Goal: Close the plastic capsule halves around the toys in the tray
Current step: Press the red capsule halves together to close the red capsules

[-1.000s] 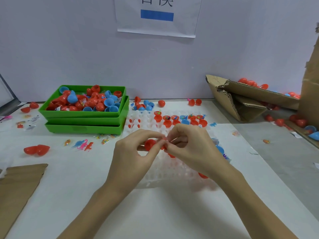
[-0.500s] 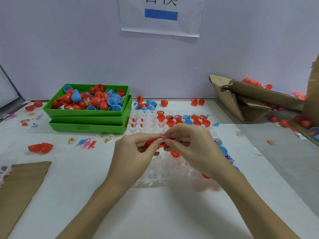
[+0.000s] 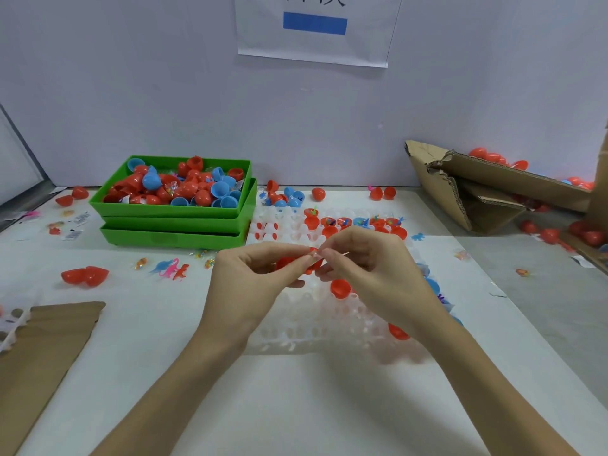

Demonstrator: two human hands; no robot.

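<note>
A clear plastic tray with many cups lies in the middle of the white table. Its far row holds open red and blue capsule halves with small toys. Above the tray, my left hand and my right hand meet and both pinch one red capsule, mostly hidden by my fingers. A single red capsule half sits in a cup just below my right hand. Another red half shows near my right wrist.
Stacked green bins full of red and blue capsule halves stand at the back left. Loose capsules and small toys lie on the left. Torn cardboard boxes sit at the right, a cardboard sheet at the front left.
Both hands have stayed together on the red capsule, with fingers shifting slightly. The red half below my right hand is more exposed now.
</note>
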